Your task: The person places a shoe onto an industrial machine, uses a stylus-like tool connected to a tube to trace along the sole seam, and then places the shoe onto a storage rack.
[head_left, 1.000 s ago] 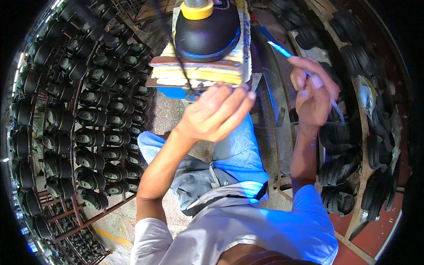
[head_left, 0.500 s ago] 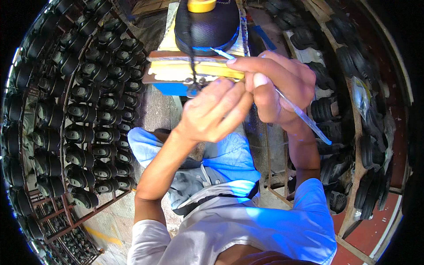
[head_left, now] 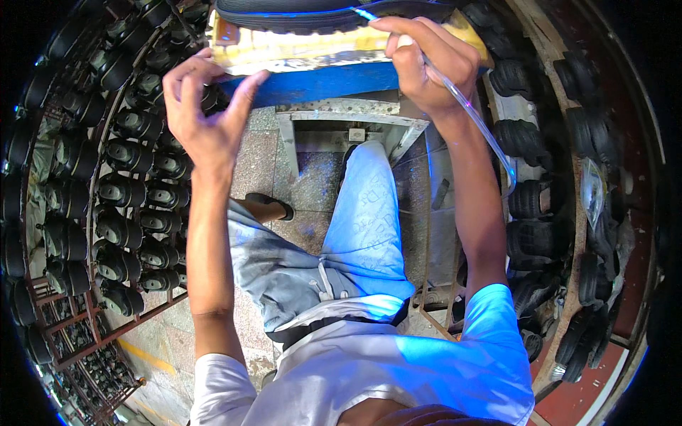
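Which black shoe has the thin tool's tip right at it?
The shoe on the yellow padding, top centre; the other black shoes are on the left rack.

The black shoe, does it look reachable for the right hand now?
Probably yes: the right hand holds a thin tube with its tip at the black shoe; nothing visible blocks it.

Black shoe (head_left: 298, 15), yellow-and-white pad (head_left: 298, 50), blue board (head_left: 312, 86) at 12 o'clock, clear blue-glinting tube (head_left: 489, 136) at 2, red floor (head_left: 590, 390) at 4, white shirt (head_left: 334, 362) at 6.
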The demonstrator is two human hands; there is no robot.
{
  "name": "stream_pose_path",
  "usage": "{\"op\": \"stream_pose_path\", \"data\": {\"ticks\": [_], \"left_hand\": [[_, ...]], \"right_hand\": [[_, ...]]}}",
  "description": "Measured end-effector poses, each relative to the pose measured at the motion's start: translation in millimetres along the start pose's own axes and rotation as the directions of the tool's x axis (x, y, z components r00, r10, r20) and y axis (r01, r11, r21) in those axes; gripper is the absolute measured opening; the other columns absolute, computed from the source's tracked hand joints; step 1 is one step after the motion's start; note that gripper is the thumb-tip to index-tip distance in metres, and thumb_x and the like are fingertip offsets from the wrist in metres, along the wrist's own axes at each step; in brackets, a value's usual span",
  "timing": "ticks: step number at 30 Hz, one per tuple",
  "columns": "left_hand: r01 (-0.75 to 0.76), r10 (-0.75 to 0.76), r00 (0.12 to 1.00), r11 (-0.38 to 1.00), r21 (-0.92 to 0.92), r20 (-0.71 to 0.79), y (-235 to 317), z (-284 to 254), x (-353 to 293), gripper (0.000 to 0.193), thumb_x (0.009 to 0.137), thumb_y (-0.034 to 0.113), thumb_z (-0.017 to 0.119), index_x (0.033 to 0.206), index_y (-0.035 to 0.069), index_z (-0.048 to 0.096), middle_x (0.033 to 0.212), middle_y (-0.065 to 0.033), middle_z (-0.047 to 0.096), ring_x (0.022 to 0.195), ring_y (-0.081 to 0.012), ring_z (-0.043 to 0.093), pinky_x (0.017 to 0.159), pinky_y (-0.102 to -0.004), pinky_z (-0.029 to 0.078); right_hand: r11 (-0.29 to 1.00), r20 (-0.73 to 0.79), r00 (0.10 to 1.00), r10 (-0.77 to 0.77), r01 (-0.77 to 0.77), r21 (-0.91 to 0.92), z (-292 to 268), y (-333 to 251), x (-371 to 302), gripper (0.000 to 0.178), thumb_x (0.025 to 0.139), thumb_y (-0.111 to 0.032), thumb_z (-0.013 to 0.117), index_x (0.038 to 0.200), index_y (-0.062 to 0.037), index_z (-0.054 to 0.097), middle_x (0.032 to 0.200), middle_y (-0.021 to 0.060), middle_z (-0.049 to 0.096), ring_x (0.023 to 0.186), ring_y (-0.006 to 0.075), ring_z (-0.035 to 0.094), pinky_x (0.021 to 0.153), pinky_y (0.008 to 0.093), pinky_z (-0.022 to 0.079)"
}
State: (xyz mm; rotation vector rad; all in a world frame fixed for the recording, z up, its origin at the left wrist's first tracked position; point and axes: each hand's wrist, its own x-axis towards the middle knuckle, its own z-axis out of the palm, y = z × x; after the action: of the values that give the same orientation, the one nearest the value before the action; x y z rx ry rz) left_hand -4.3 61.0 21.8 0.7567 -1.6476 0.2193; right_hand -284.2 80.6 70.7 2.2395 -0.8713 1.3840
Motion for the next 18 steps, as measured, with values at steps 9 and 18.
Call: {"op": "stream_pose_path", "data": {"ticks": [9,18], "left_hand": [[0.289,-0.254,0.948,0.940,-0.183,0.192,-100,42,36,0.036,0.083,0.015,0.083,0.112,-0.001,0.068,0.121,-0.0131,0.069,0.109,-0.0196,0.067,0.096,-0.0318,0.052],[-0.092,0.205,0.955,0.892,-0.442,0.213,55,25,-23,0.023,0.086,0.014,0.073,0.104,0.000,0.072,0.126,-0.0166,0.068,0.117,-0.0331,0.065,0.104,-0.0439,0.047]], "right_hand": [[0.956,0.061,0.996,0.072,-0.051,-0.290,-62,18,-24,0.022,0.089,-0.003,0.056,0.101,-0.0005,0.075,0.076,0.0098,0.069,0.068,0.0186,0.069,0.063,0.0290,0.056],[0.981,0.132,0.991,0.030,-0.005,-0.192,-57,-40,-16,0.024,0.079,-0.007,0.062,0.099,-0.0024,0.073,0.072,0.0073,0.065,0.058,0.0212,0.065,0.054,0.0312,0.053]]}}
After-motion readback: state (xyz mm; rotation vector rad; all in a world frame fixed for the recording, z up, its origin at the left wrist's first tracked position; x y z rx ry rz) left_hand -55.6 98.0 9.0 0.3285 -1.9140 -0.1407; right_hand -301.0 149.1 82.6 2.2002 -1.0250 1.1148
